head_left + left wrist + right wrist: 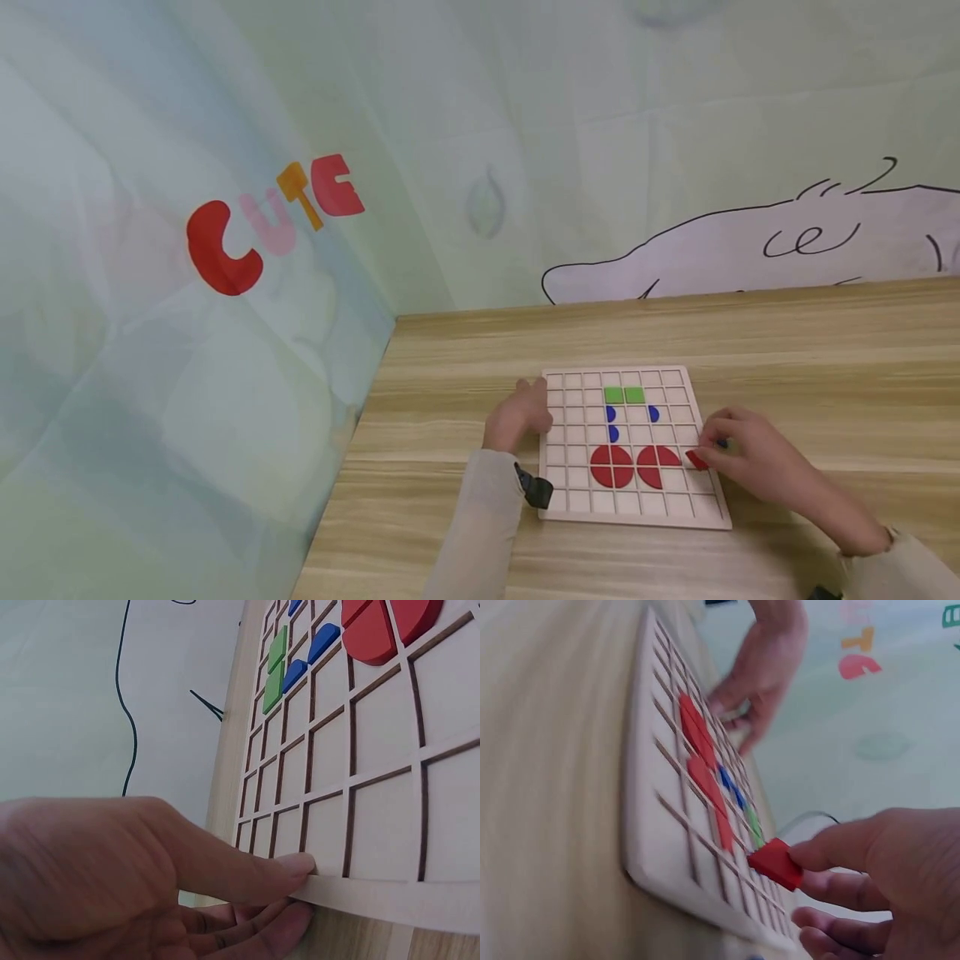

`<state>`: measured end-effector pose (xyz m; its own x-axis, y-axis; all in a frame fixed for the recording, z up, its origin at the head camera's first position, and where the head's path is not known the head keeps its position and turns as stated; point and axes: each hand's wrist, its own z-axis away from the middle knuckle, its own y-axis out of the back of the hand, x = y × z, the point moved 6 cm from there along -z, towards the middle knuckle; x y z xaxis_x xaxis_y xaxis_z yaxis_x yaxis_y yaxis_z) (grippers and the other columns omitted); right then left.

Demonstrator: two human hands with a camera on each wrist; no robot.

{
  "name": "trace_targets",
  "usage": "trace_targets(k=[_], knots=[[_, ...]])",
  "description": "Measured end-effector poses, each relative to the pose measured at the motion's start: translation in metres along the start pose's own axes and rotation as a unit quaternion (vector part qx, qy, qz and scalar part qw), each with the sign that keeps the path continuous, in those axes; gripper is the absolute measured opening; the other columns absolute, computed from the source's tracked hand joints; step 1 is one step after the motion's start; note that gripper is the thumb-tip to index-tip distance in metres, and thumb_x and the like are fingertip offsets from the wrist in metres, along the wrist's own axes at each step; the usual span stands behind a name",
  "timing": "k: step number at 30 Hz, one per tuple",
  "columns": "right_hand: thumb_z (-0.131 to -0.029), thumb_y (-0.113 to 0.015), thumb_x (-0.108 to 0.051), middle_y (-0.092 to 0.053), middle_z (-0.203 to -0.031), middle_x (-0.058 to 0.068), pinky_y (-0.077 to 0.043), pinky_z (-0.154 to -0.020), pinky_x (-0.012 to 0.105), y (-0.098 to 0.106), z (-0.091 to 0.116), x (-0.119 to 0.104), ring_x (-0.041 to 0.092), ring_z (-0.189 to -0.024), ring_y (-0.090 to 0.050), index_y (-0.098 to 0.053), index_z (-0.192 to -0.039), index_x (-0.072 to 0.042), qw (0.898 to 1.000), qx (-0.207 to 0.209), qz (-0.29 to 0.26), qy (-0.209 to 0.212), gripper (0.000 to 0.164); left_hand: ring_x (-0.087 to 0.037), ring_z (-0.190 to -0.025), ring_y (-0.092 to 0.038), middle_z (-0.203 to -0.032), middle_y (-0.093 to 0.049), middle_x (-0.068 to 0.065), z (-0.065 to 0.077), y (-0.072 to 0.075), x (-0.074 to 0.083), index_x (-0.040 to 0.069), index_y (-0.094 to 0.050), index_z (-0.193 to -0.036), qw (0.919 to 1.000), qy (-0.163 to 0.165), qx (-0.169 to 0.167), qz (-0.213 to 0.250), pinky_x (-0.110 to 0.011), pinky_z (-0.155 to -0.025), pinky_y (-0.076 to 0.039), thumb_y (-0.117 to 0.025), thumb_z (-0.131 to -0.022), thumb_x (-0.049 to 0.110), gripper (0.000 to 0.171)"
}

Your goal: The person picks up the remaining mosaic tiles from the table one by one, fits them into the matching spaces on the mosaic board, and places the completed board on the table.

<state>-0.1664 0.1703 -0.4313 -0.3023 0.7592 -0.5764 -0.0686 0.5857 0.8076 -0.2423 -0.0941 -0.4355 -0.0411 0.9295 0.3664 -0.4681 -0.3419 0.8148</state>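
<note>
A square wooden grid board [577, 504] lies on the table. My left hand [519, 414] grips its left edge; in the left wrist view the thumb [289, 874] presses on the rim, with the fingers below. Over the board's right edge, my right hand [757, 454] pinches a red quarter-circle piece [778, 862] between thumb and finger, tilted above the cells. Red quarters form a full circle [602, 477] on the board; right of it sit three more red quarters [649, 477]. Two green squares [633, 395] and three blue half-circles [654, 414] lie in cells farther back.
The wood-grain table [450, 358] meets a printed cloth wall [480, 125] at the back and left. A small dark blue thing [722, 443] shows by the right fingers; whether it is held cannot be told. Dark straps [534, 487] circle the wrists.
</note>
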Motion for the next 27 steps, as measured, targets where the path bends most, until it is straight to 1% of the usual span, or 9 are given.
trace_targets(k=[3,6,9,13,16,21,27], knots=[[-0.081,-0.074,-0.014,-0.064,-0.098,0.007,-0.044,-0.073,0.036,-0.009,0.0,-0.006,0.025,-0.092,-0.055,-0.063,-0.069,-0.022,1.0,0.014,-0.014,-0.009,0.018,-0.034,-0.142,-0.025,-0.158,-0.014,-0.023,0.0,-0.001,0.0,0.006,-0.023,-0.152,1.0,-0.004,-0.001,0.002,-0.045,-0.103,-0.036,-0.05,-0.094,0.005,0.064],[-0.081,-0.074,-0.015,-0.063,-0.098,0.007,-0.044,-0.075,0.04,-0.016,0.001,-0.008,0.026,-0.093,-0.055,-0.064,-0.07,-0.021,0.999,0.026,-0.017,-0.013,0.016,-0.033,-0.143,-0.024,-0.157,-0.014,-0.024,0.0,-0.002,0.001,0.006,-0.023,-0.152,1.0,-0.009,0.0,0.004,-0.044,-0.103,-0.036,-0.05,-0.094,0.004,0.064],[-0.081,-0.075,-0.017,-0.061,-0.095,0.004,-0.043,-0.076,0.041,-0.02,0.002,-0.011,0.022,-0.09,-0.054,-0.063,-0.069,-0.021,0.999,0.035,0.006,-0.005,0.017,-0.032,-0.14,-0.028,-0.157,-0.016,-0.024,0.0,-0.001,0.001,0.006,-0.024,-0.151,0.9999,-0.014,0.002,0.002,-0.044,-0.1,-0.037,-0.05,-0.093,0.004,0.064],[-0.077,-0.078,-0.016,-0.06,-0.09,0.001,-0.043,-0.076,0.04,-0.019,0.006,-0.017,0.02,-0.085,-0.052,-0.063,-0.067,-0.021,0.996,0.056,0.059,0.024,0.019,-0.03,-0.131,-0.037,-0.156,-0.017,-0.025,-0.001,-0.001,0.001,0.005,-0.026,-0.151,0.9998,-0.017,0.005,-0.002,-0.044,-0.094,-0.039,-0.051,-0.092,0.004,0.064],[-0.074,-0.08,-0.015,-0.06,-0.088,0.001,-0.042,-0.076,0.041,-0.017,0.009,-0.02,0.02,-0.084,-0.052,-0.062,-0.065,-0.021,0.993,0.065,0.087,0.037,0.02,-0.03,-0.129,-0.038,-0.156,-0.017,-0.024,-0.002,-0.001,0.0,0.006,-0.026,-0.151,0.9999,-0.013,0.006,-0.002,-0.044,-0.094,-0.04,-0.051,-0.093,0.005,0.063],[-0.073,-0.081,-0.016,-0.059,-0.088,0.002,-0.041,-0.076,0.042,-0.017,0.012,-0.02,0.021,-0.085,-0.05,-0.061,-0.064,-0.021,0.993,0.042,0.11,0.016,0.022,-0.03,-0.124,-0.04,-0.157,-0.016,-0.024,-0.002,-0.001,-0.001,0.006,-0.026,-0.151,0.9999,-0.011,0.002,-0.003,-0.043,-0.09,-0.04,-0.051,-0.093,0.004,0.063],[-0.073,-0.079,-0.016,-0.057,-0.09,0.004,-0.04,-0.077,0.043,-0.019,0.015,-0.017,0.022,-0.085,-0.049,-0.063,-0.062,-0.019,0.993,0.01,0.117,-0.019,0.02,-0.031,-0.119,-0.042,-0.157,-0.015,-0.025,-0.002,-0.001,0.0,0.006,-0.024,-0.151,0.9999,-0.011,-0.002,-0.005,-0.041,-0.083,-0.041,-0.05,-0.093,0.003,0.064]])
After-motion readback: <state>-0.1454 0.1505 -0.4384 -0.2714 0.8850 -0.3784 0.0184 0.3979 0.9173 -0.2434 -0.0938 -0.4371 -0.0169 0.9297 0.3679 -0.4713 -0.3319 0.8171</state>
